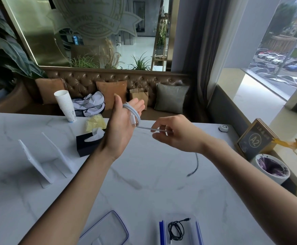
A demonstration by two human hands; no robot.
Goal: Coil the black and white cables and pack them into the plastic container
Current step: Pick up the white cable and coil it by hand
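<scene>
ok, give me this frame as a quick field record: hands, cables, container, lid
left hand: raised, palm open, white cable looped around the fingers
right hand: pinching the free end of the white cable, pulled taut
black cable: coiled, lying inside the plastic container
plastic container: open, near table edge, blue clips on its sides
lid: off, flat on the table left of the container
second dark cable: loose on the table, partly hidden by the right forearm
task state: white cable not yet packed
</scene>
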